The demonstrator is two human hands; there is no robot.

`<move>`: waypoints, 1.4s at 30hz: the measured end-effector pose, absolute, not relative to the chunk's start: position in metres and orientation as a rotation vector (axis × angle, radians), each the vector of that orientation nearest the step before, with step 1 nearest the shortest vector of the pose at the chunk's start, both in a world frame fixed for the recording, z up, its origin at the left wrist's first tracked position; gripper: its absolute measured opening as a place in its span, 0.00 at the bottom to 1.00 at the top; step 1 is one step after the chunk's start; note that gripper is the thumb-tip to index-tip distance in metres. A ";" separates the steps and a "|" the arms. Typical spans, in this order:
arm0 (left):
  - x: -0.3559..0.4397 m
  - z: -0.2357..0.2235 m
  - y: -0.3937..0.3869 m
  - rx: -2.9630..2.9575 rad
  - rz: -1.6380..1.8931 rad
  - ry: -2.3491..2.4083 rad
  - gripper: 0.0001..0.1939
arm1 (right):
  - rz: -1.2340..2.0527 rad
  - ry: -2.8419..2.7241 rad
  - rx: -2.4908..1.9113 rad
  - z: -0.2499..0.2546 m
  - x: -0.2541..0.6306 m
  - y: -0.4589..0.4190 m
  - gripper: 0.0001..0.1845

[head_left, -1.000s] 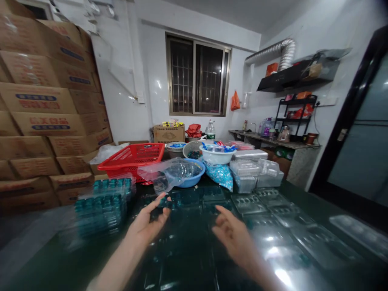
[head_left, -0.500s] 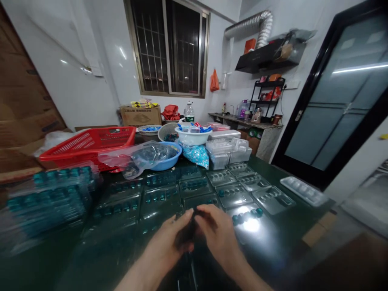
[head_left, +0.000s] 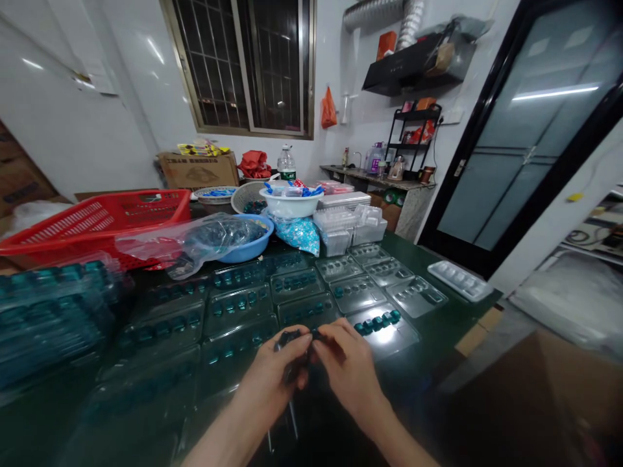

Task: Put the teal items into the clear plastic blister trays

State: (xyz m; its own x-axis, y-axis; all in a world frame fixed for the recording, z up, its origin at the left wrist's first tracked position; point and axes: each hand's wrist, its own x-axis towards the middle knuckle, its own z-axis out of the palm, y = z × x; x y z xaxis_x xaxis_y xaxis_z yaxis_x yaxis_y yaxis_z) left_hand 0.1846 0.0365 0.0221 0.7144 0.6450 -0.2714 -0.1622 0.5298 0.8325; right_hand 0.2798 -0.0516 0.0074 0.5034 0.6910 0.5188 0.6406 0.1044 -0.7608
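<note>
My left hand (head_left: pixel 275 373) and my right hand (head_left: pixel 348 366) meet over the dark green table (head_left: pixel 448 324), fingers pinched together on a small dark object (head_left: pixel 294 338) between them. Rows of clear plastic blister trays (head_left: pixel 296 285) holding small teal pieces lie just beyond the hands. One tray (head_left: pixel 382 323) with a row of teal pieces sits right of my right hand. What exactly the fingers hold is too small to name.
A stack of filled trays (head_left: pixel 46 321) is at the left. Behind stand a red basket (head_left: pixel 92 217), a blue bowl (head_left: pixel 243 243) under a plastic bag, a white bowl (head_left: pixel 291 202) and empty clear trays (head_left: pixel 348 227). A white tray (head_left: pixel 460 280) lies near the table's right edge.
My hands came together from apart and now pinch a small object. The view swung right and down, so the boxes at the left left the frame.
</note>
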 end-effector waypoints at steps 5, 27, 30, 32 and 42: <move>0.185 0.018 0.036 0.899 0.417 0.581 0.08 | 0.391 -1.059 -1.448 0.015 0.285 -0.058 0.05; 0.161 0.026 0.040 0.920 0.113 0.568 0.08 | 1.267 -0.491 -0.966 0.001 0.289 -0.061 0.09; 0.161 0.020 0.038 0.821 0.092 0.578 0.10 | 1.263 -0.455 -0.975 -0.003 0.288 -0.060 0.09; 0.161 0.016 0.035 0.744 0.080 0.610 0.12 | 1.252 -0.444 -1.006 -0.007 0.286 -0.059 0.09; 0.172 0.009 0.032 0.654 0.078 0.742 0.07 | 0.534 -0.969 -1.462 -0.009 0.281 -0.070 0.12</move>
State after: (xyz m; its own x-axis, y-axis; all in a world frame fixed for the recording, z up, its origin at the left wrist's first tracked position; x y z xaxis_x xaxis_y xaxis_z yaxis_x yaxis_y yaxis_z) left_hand 0.1721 0.0317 0.0095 0.7438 0.2894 -0.6025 0.1575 0.8001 0.5788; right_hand 0.2814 -0.0704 -0.0094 0.5414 0.8122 0.2174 0.2494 0.0917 -0.9640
